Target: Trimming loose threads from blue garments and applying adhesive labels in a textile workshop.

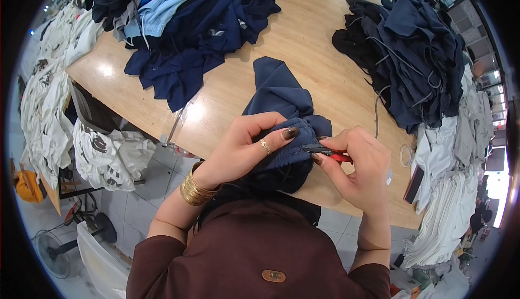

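Fingers (277, 139) of left hand (232, 148) pinching navy garment (281, 97), right fingers (345, 140) clasping red-handled snips (341, 158)

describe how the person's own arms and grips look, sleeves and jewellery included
Dark brown sleeves end around the elbows, leaving both forearms bare. A broad, many-banded gold-coloured bracelet circles the left one, and the left grip wears a gold-coloured ring. No jewellery shows on the right grip. Visible nails are painted glossy dark brown.
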The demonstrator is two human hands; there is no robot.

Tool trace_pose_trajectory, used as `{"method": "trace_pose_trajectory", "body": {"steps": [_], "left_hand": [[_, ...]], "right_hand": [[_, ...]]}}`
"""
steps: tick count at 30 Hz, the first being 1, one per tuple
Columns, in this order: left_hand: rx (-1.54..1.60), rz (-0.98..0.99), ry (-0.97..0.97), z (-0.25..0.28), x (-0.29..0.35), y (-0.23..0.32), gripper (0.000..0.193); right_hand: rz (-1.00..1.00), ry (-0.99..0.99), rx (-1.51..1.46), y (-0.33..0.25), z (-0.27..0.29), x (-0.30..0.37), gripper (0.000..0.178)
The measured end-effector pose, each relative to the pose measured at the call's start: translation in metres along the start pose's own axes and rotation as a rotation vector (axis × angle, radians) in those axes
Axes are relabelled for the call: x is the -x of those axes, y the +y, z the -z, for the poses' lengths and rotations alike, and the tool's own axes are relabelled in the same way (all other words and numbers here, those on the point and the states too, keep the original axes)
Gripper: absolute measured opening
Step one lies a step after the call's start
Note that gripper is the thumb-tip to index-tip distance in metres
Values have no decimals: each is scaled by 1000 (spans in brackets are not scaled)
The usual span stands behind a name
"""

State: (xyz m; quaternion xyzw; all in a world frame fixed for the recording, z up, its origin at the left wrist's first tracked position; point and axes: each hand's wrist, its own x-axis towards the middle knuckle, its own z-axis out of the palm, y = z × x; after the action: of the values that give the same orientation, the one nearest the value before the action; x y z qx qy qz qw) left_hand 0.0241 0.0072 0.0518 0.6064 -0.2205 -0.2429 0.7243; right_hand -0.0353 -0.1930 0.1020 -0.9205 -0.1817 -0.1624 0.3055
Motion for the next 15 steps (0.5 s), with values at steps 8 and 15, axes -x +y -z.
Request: {"method": "trace_pose_trajectory", "body": {"steps": [8,15], "left_hand": [[-15,25,-21,-1,-1,4,19],[-42,51,12,0,-4,3,19]], "right_hand": [[-14,-38,-32,-1,2,0,18],[-114,47,-55,2,-3,4,17]]}}
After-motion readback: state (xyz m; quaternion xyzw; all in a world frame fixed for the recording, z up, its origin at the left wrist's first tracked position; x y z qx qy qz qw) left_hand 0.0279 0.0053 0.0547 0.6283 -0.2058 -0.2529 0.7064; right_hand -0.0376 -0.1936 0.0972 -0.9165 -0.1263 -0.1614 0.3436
